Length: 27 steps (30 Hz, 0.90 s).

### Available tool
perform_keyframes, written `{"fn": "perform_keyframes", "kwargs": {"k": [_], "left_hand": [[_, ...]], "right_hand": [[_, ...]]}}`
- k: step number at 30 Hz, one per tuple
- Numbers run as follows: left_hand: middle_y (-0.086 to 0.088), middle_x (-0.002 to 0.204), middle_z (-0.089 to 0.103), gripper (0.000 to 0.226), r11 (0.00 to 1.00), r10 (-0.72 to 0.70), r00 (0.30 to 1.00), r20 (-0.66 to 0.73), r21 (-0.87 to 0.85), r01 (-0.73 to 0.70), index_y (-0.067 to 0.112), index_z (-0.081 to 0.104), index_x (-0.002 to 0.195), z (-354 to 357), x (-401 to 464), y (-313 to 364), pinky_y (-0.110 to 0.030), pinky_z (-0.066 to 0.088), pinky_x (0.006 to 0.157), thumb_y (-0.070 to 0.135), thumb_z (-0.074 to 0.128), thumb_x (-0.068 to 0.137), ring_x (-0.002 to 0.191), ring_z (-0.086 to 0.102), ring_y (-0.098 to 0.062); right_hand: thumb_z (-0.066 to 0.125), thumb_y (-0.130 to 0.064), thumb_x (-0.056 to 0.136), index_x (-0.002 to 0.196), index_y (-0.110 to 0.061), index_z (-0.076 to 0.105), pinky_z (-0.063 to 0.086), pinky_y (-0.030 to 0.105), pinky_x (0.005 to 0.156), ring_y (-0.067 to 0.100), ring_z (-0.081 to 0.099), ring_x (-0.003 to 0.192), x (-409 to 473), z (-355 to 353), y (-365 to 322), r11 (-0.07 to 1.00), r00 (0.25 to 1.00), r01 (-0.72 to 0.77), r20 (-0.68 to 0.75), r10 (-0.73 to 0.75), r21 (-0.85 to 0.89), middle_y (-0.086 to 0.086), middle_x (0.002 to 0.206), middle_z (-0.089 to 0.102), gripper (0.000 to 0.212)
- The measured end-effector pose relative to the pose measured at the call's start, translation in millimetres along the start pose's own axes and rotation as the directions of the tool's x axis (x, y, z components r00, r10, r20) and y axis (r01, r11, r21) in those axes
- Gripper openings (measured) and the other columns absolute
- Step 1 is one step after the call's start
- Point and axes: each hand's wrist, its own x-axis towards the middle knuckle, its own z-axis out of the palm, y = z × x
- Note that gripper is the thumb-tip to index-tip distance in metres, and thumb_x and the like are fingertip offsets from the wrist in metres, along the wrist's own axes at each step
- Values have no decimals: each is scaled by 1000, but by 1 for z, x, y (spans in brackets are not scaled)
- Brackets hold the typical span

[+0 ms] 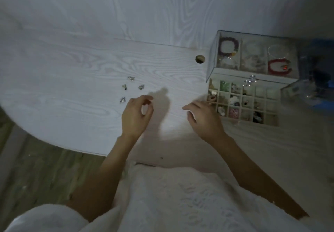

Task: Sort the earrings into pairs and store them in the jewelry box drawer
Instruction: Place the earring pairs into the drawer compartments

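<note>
Four earrings (130, 88) lie just up-left of left hand (136, 114), fingertips pinched, contents unclear; right hand (203, 116) loosely open by drawer (242, 103).

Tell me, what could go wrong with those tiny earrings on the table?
The four loose earrings are small and lie apart on the pale table, so one could be knocked off or mismatched. The cable hole could swallow one. The drawer already looks crowded, and the dim light makes matching harder.

Dim room: a white wood-grain desk (75, 65) against a matching wall (144, 5), wooden floor (36, 168).
</note>
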Motion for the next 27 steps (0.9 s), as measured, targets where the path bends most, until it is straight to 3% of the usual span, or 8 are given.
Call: {"fn": "perform_keyframes", "kwargs": {"k": [4, 6, 11, 13, 16, 21, 27], "left_hand": [[-8, 112, 61, 37, 918, -396, 916, -62, -43, 394, 13, 56, 118, -28, -1, -65, -32, 45, 81, 19, 65, 83, 98, 57, -21], [-10, 117, 57, 45, 880, -474, 880, -33, -27, 473, 12, 53, 123, -33, 3, -85, -30, 45, 82, 20, 68, 81, 100, 57, -22], [-12, 116, 54, 47, 900, -435, 899, 51, 1, 436, 14, 54, 123, -26, 18, -98, -35, 48, 87, 23, 70, 79, 93, 58, -24], [-11, 113, 55, 42, 914, -404, 913, 52, 2, 405, 15, 57, 121, -22, 26, -96, -30, 45, 85, 21, 68, 80, 93, 58, -25], [-9, 110, 58, 32, 939, -345, 937, 56, 6, 345, 15, 63, 114, -20, 33, -96, -22, 43, 81, 14, 65, 82, 91, 61, -23], [-7, 97, 65, 15, 967, -253, 964, 86, 16, 253, 11, 72, 96, -18, 30, -93, -29, 49, 76, 11, 65, 82, 82, 62, -21], [-5, 97, 66, 14, 977, -192, 967, 167, -58, 204, 8, 72, 93, -5, 14, -74, -7, 41, 70, 6, 68, 81, 77, 62, -14]], "right_hand": [[55, -9, 89, 109, -13, 64, 49, 31, 79, 20, 59, 95, 49, 45, -30, 982, 975, -92, 215, 54, 167, 5, 107, 63, 23], [56, -9, 88, 116, -14, 59, 49, 34, 84, 23, 56, 102, 78, 65, -40, 981, 972, -92, 230, 52, 168, 7, 116, 57, 29], [56, -3, 87, 129, -15, 52, 42, 35, 95, 28, 41, 118, 133, 99, -61, 999, 984, 22, 178, -30, 45, 7, 131, 50, 44], [51, 1, 89, 127, -13, 55, 35, 34, 99, 30, 41, 121, 143, 107, -65, 996, 975, 87, 203, -86, -1, 9, 132, 52, 41], [47, -2, 92, 121, -9, 60, 40, 37, 96, 27, 41, 121, 144, 112, -67, 989, 957, 130, 268, -108, -68, 10, 128, 54, 32], [53, 8, 84, 111, 1, 64, 53, 44, 77, 34, 52, 106, 123, 110, -59, 975, 956, 200, 238, -172, -98, 16, 111, 64, 30], [61, 7, 80, 85, 4, 67, 55, 42, 60, 31, 60, 75, 66, 97, -43, 991, 984, 115, 143, -104, -67, 18, 86, 62, 9]]}}
